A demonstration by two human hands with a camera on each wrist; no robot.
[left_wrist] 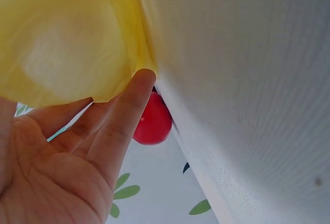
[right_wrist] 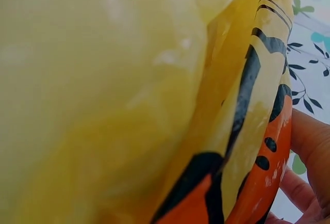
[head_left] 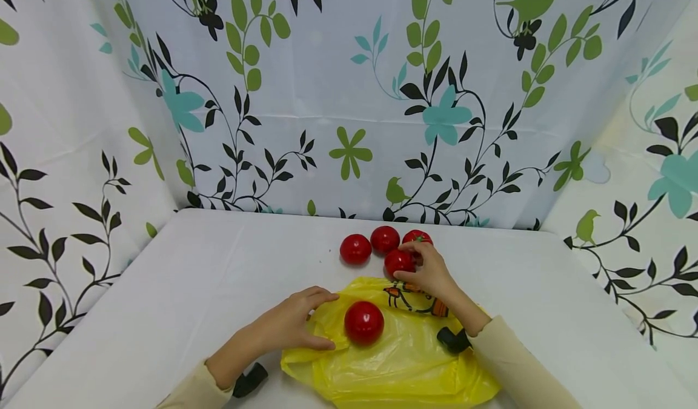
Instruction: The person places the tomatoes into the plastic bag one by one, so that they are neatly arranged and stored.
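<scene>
Head view first: a yellow plastic bag [head_left: 392, 360] lies flat on the white table [head_left: 163, 300], with one red tomato [head_left: 363, 322] resting on top of it. The left hand [head_left: 291, 324] lies on the bag's left edge, fingers spread and thumb pressing the plastic, gripping nothing. The right hand [head_left: 428, 271] reaches past the bag's far edge, fingers curled around a second tomato [head_left: 398, 261]. Three more tomatoes [head_left: 355, 248] sit just behind it in a loose row. The bag carries an orange and black cartoon print [head_left: 414, 297], but no writing can be read on it.

Left wrist view: the palm is open, one straight finger [left_wrist: 126, 118] touching the bag's [left_wrist: 67, 38] edge where it meets the table [left_wrist: 247, 90], a tomato [left_wrist: 153, 121] behind it.

Right wrist view: the bag's print [right_wrist: 252, 146] fills the frame, and only fingertips [right_wrist: 309, 152] show at the right edge; no lettering is legible.
</scene>
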